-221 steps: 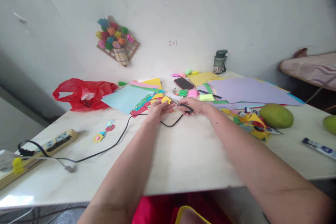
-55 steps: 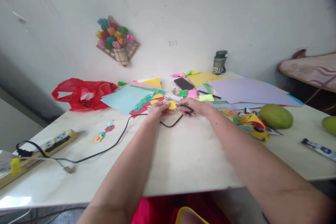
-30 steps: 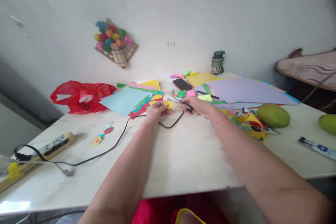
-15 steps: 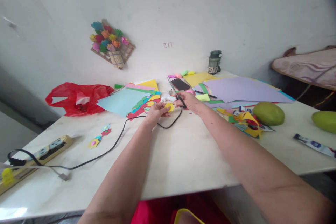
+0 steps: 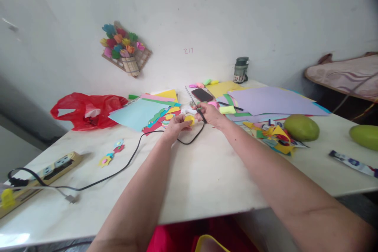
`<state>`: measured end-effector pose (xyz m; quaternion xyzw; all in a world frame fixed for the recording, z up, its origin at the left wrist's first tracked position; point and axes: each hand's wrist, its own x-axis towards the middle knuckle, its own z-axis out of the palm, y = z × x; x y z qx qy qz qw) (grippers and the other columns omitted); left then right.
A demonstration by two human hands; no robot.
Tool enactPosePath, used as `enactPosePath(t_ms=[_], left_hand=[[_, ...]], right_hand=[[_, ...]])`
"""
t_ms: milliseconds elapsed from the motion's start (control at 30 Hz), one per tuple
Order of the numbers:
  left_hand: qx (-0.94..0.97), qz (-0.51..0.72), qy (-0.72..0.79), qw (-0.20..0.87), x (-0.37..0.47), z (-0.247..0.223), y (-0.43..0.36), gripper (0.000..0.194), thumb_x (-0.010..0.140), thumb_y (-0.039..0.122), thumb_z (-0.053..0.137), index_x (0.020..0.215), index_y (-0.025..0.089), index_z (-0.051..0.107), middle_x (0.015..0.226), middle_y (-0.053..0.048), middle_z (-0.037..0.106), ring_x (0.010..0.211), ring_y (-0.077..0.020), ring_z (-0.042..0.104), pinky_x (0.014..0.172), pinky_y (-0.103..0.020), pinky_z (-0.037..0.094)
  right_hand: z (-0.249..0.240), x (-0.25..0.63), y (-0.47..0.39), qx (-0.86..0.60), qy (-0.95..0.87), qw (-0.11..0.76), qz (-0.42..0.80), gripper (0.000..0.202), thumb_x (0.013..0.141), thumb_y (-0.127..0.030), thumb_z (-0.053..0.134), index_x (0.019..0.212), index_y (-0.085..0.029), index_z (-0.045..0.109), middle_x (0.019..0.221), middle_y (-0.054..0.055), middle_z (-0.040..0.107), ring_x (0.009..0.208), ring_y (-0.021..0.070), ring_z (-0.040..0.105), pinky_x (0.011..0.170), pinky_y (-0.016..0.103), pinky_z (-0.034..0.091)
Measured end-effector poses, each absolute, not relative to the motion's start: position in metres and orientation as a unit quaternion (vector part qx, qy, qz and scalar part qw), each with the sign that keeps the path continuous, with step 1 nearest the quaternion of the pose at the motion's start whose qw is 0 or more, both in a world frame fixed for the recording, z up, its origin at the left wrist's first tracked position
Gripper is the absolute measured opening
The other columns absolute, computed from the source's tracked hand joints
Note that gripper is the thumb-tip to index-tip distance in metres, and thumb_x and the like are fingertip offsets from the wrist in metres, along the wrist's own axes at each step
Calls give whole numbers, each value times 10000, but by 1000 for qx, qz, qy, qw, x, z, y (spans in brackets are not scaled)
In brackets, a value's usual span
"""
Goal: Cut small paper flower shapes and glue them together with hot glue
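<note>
Scissors (image 5: 194, 102) sit in the right hand's (image 5: 209, 114) grip, pointing forward and apart from the yellow paper piece (image 5: 189, 119), which the left hand (image 5: 177, 124) pinches over the bench (image 5: 203, 181). For neat trimming, it seems wise to turn the paper into the cut rather than swing the scissors, keep the left hand behind the edge, and stay clear of the black cable (image 5: 193, 140) nearby.
</note>
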<state>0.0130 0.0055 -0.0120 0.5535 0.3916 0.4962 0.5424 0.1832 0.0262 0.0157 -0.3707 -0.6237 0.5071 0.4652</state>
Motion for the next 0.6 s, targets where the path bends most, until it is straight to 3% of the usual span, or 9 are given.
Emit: enactPosePath(t_ms=[300,600], left_hand=[[513,523,383,562,11,-13,6,278,628,292,751,747,128,561,706,-46,669,613,-157,660,608,-268,525],[471,573,374,557,12,-13,10,251,705,252,723,843,101,578,814,-91,700,723,-168,693,668,-260,553]], right_hand=[[17,183,24,-387,-625,450,508,268,613,-33,659,837,-153,575,535,-68,542,462,62,511,464,174,400],[21,199,22,-424,-671,324,515,173,731,-163,651,862,-152,539,575,-12,602,474,101,568,329,165,266]])
